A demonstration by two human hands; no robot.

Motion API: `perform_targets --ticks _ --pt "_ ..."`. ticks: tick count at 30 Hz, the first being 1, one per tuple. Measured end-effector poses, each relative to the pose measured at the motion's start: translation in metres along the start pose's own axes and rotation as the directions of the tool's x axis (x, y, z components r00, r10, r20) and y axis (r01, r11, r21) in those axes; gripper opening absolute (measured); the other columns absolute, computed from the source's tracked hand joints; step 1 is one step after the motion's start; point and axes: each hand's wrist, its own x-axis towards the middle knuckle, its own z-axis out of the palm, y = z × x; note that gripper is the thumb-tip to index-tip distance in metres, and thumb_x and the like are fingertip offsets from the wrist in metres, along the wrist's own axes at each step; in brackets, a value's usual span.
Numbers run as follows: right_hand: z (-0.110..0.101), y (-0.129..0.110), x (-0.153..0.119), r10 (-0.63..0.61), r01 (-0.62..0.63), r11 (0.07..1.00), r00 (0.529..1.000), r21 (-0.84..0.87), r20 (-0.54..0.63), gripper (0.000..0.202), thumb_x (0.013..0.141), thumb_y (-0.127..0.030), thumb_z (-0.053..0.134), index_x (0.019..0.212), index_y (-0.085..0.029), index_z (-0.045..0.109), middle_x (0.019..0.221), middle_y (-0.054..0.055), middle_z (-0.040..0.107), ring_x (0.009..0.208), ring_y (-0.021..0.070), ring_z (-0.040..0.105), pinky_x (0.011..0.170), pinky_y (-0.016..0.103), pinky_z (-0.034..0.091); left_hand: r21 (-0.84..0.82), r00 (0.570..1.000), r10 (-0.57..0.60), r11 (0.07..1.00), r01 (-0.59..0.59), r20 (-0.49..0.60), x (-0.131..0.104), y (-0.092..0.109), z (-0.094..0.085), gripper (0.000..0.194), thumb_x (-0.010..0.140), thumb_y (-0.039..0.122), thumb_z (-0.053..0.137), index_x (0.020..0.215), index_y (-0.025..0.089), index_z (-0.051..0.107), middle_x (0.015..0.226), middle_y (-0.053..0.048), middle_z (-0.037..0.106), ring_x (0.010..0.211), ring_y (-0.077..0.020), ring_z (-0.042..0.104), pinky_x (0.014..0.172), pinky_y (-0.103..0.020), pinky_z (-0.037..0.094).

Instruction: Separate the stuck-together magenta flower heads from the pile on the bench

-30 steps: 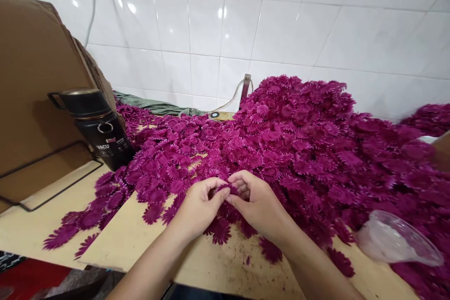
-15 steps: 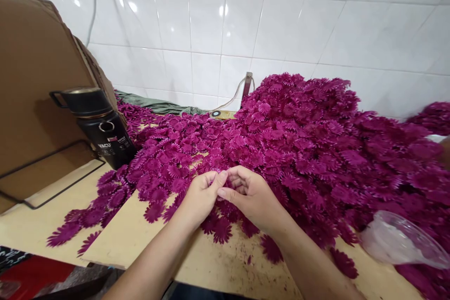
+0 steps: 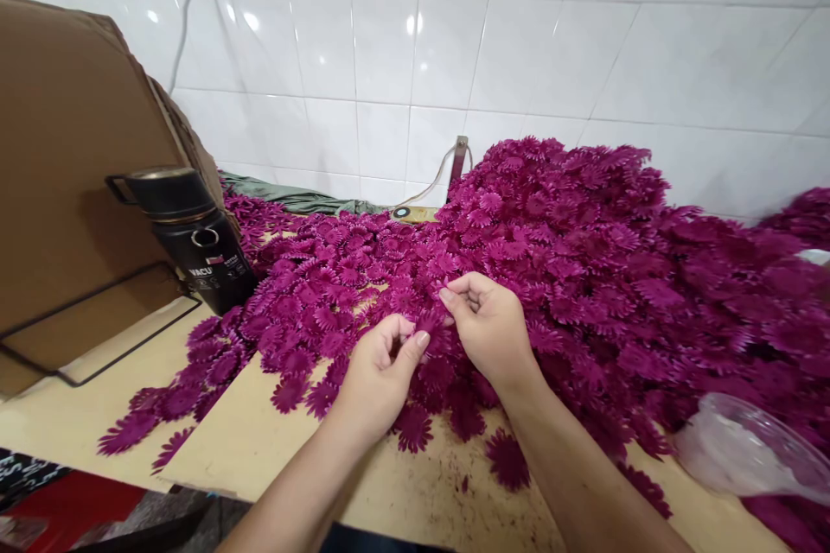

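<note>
My left hand (image 3: 379, 376) is closed, its thumb and forefinger pinching the edge of a magenta artificial flower (image 3: 428, 327). To the right and a little higher, my right hand (image 3: 491, 333) is also closed, thumb against forefinger, at a small bit of magenta petal. Whether that bit belongs to the same flower or a separate one, I cannot tell. The two hands are apart, just above the near edge of a big heap of magenta artificial flowers (image 3: 571, 251). Single flowers lie on the board below them, among them a dark one (image 3: 507, 458).
At the left, a black vacuum bottle (image 3: 204, 251) stands by a large cardboard box (image 3: 71, 147) and a thin black wire frame (image 3: 130, 354). A clear plastic tub (image 3: 739, 449) sits at the right. Behind the heap are a green cloth (image 3: 291, 194) and a white tiled wall (image 3: 382, 43).
My hands were together with fingertips touching. They have since parted, the right moving up and to the right, the left slightly lower. A flower now shows between them.
</note>
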Motion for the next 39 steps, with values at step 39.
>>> perform_targets --ticks 39 --pt "-0.011 0.000 -0.008 0.051 -0.043 0.996 0.991 -0.072 0.120 0.021 0.072 -0.030 0.046 0.055 -0.019 0.046 0.046 -0.005 0.037 0.044 0.0096 0.033 0.044 0.022 0.027 0.030 0.998 -0.042 0.999 0.040 0.044 -0.009 -0.004 -0.005 0.027 0.075 0.036 0.045 0.055 0.020 0.035 0.053 0.007 0.030 0.050 -0.0089 0.027 0.049 -0.021 0.028"
